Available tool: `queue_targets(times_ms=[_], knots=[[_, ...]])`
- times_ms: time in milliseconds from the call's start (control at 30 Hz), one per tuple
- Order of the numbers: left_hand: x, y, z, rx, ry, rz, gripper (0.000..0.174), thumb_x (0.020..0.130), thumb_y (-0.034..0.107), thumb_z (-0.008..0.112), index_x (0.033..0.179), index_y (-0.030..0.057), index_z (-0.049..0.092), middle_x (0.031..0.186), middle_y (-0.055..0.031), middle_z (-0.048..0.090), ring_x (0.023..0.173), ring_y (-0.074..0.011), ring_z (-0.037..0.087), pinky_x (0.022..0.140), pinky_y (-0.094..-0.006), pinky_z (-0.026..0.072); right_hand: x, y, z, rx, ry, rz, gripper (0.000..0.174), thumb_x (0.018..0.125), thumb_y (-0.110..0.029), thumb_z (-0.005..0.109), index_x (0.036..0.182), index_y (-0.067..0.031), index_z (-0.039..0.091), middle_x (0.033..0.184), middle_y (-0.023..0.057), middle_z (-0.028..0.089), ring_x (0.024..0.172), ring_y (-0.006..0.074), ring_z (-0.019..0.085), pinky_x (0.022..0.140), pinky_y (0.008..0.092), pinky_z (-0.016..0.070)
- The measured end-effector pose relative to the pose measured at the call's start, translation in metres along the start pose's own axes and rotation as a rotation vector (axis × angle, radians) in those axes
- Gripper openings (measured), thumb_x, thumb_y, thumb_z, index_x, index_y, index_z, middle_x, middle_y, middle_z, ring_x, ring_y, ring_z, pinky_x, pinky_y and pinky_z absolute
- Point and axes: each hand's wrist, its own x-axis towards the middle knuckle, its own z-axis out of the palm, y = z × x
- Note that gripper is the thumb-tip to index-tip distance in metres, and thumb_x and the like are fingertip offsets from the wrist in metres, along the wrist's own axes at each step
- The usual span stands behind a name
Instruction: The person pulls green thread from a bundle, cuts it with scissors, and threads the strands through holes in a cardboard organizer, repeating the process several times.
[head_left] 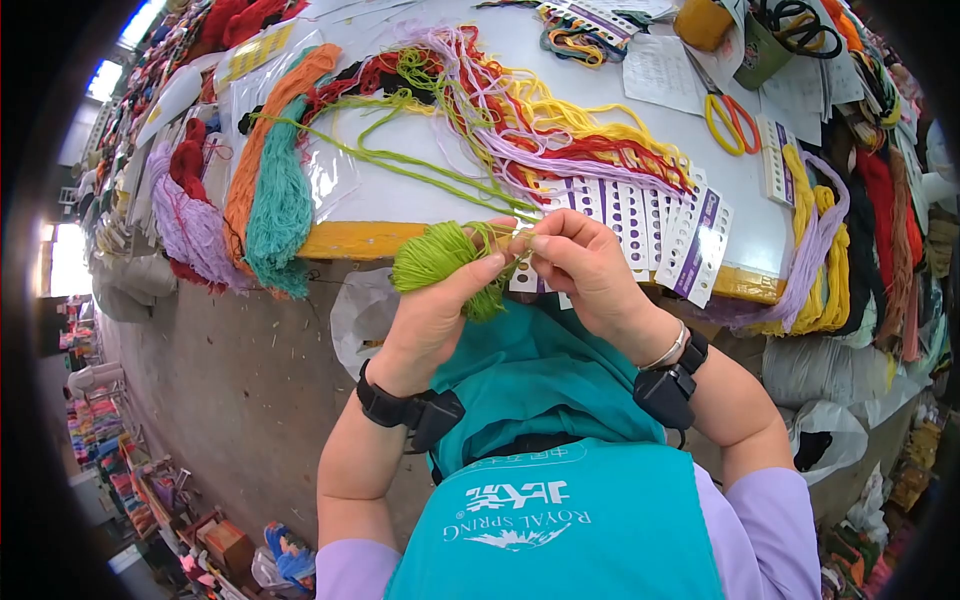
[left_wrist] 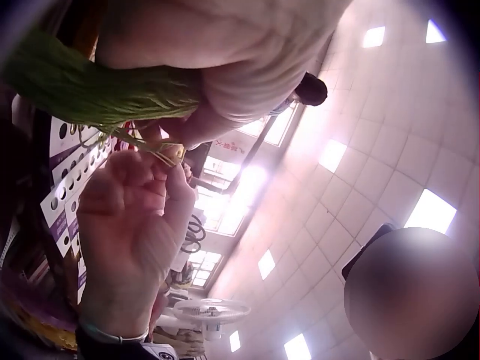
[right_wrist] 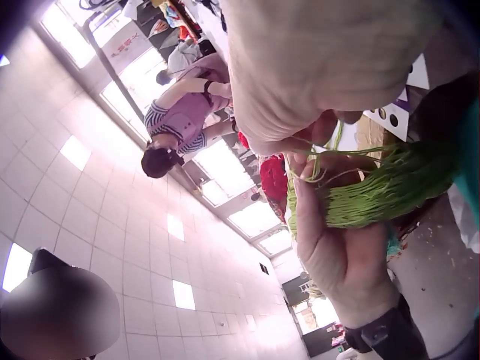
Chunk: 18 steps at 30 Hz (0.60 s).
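A green yarn bundle (head_left: 432, 262) hangs over the left hand (head_left: 440, 305), whose thumb and fingers grip it near the table's front edge. Close beside it, the right hand (head_left: 592, 275) pinches thin green strands between thumb and forefinger. The fingertips of both hands nearly meet. In the left wrist view the bundle (left_wrist: 97, 90) lies across the left hand (left_wrist: 232, 56), and the right hand (left_wrist: 131, 217) faces it with the strands at its fingertips. The right wrist view shows the bundle (right_wrist: 390, 187) in the left hand (right_wrist: 349, 259), under the right hand (right_wrist: 315, 67).
Punched cards (head_left: 695, 245) lie at the table edge beyond the hands. Loose green strands (head_left: 400, 165) and red, lilac and yellow yarn (head_left: 560, 115) spread over the table. Orange and teal skeins (head_left: 280, 215) hang at left. Scissors (head_left: 732, 125) lie at right. Another person (right_wrist: 180, 124) stands nearby.
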Motion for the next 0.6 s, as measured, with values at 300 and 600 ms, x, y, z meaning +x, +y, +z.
queue_targets(times_ms=[300,600], knots=[[-0.004,0.007,-0.008,0.336,-0.051,-0.056,0.028,0.092,0.012,0.056,0.117,-0.0025,0.056,0.085,-0.0029,0.060,0.066,-0.0093,0.054,0.078,-0.0303,0.0527,-0.017,-0.035,0.006,-0.894,-0.100,0.025,0.004,0.087,-0.010,0.065,0.087,-0.0058,0.064,0.088,0.0012,0.067,0.077,0.0123,0.061,0.075,0.0275,0.0499],[-0.032,0.065,-0.093,-0.508,0.077,0.059,0.022,0.104,0.017,0.040,0.095,0.0016,0.054,0.058,0.0032,0.033,0.049,-0.0072,0.037,0.052,-0.0229,0.0393,-0.054,-0.062,-0.034,0.414,-0.178,-0.240,0.019,0.097,-0.016,0.045,0.080,-0.0091,0.048,0.071,0.0002,0.051,0.075,0.0156,0.054,0.081,0.0362,0.0473]])
